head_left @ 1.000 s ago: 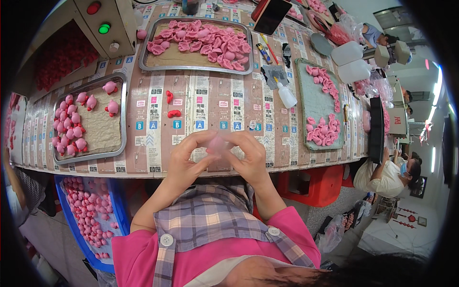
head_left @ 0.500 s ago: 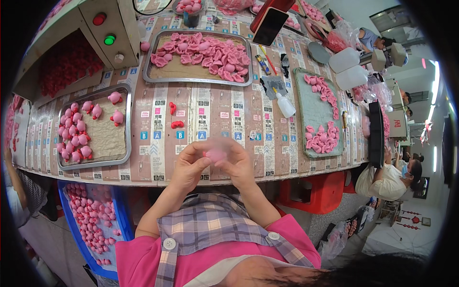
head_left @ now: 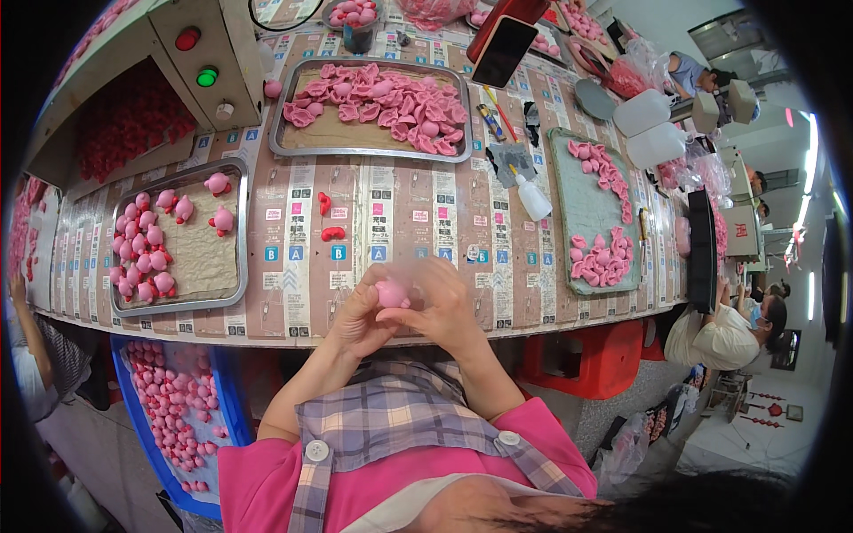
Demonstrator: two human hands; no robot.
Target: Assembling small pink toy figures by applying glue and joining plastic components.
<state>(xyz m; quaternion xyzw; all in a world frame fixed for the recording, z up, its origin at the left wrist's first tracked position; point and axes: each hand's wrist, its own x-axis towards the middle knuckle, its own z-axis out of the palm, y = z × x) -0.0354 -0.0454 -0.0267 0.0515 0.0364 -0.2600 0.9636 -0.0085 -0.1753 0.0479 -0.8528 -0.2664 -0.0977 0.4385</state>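
Brown-and-white printed sheeting (head_left: 293, 191) was spread over the bench (head_left: 533, 284) in a room lit by strip lights (head_left: 811, 155). Blue lettered squares, dark script and pink labels could be seen on it. Above the near edge, a pink ball (head_left: 391, 294) was grasped by the fingers of the left hand (head_left: 354, 320); whether it was also gripped by the right hand (head_left: 447, 306) could not be told through blur. The far left was occupied by a machine (head_left: 238, 75); pink pieces were held in a metal tray (head_left: 373, 155) beyond.
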